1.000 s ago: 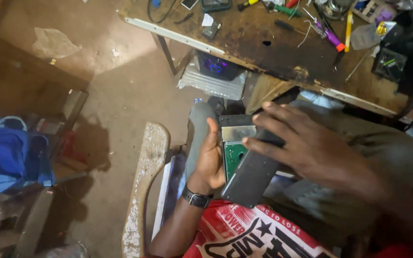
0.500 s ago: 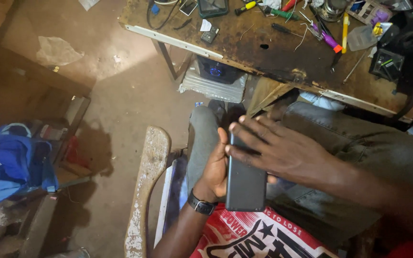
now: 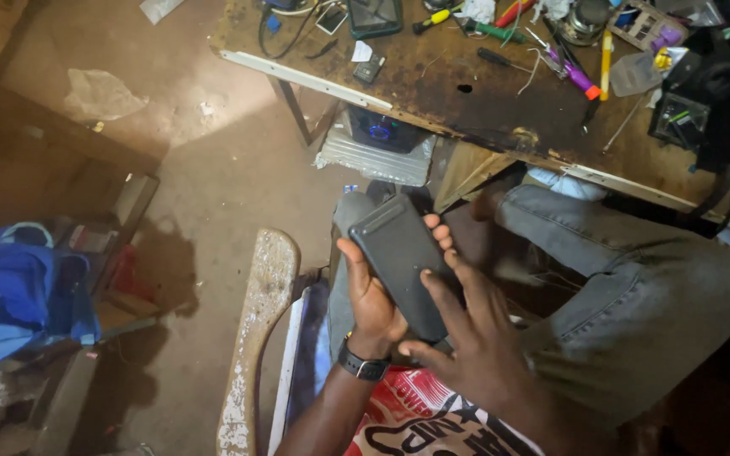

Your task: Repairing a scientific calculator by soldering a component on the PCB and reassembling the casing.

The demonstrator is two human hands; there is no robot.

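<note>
Your left hand [image 3: 373, 300] has its fingers [image 3: 437, 232] curled round the far edge of the dark phone [image 3: 399, 262], cradling it over your lap so it stays put. Right hand [image 3: 475, 338] lies on top, fingers spread flat across its back, well clear of the workbench's [image 3: 500, 110] near edge.

Both forearms are bare, with no sleeves showing. The left hand [image 3: 373, 295] has a black watch [image 3: 363, 366] strapped on its wrist, with a dark square face. The right hand [image 3: 475, 338] wears nothing. The legs are in grey jeans [image 3: 635, 287], faded and creased at the knee. The shirt [image 3: 433, 422] is red with large black-and-white printed lettering.
</note>
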